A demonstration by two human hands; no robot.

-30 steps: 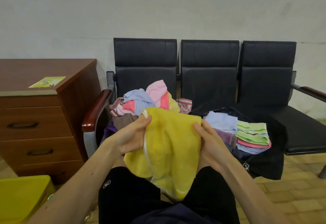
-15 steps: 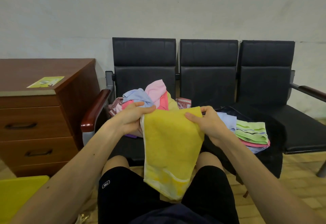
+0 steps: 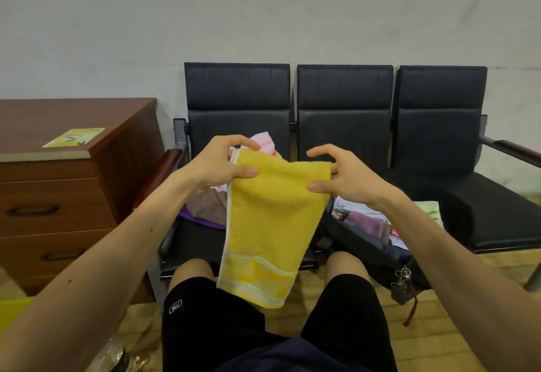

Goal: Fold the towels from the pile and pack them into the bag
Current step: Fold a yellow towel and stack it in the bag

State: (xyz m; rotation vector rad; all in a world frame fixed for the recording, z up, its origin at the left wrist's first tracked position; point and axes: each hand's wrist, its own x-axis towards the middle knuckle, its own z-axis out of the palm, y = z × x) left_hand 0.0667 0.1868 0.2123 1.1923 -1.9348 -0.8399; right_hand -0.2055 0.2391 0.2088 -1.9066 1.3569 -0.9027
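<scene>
- Pale, bare wall (image 3: 263,14) is filling the background, with a row of three black chairs (image 3: 345,108) standing against it.
- To our left, a brown wooden drawer cabinet (image 3: 58,196) is standing beside the chairs, with a yellow-green leaflet (image 3: 74,137) lying on top.
- We are sitting facing the chairs in black shorts (image 3: 210,327), knees apart over a tiled floor (image 3: 439,342).
- We are holding a yellow towel (image 3: 269,219) up in the air between us and the seats; it is hanging lengthwise, its lower striped end dangling above our knees.
- Our left hand (image 3: 216,166) is pinching the towel's top left corner between thumb and fingers.
- Our right hand (image 3: 348,178) is gripping the top right corner, thumb on the front and forefinger lifting clear above it.
- A pile of loose towels (image 3: 207,206) is lying on the leftmost seat, partly hidden behind the yellow towel.
- A black bag (image 3: 366,245) is lying open on the middle seat, with folded towels (image 3: 363,221) showing inside it under our right forearm.
</scene>
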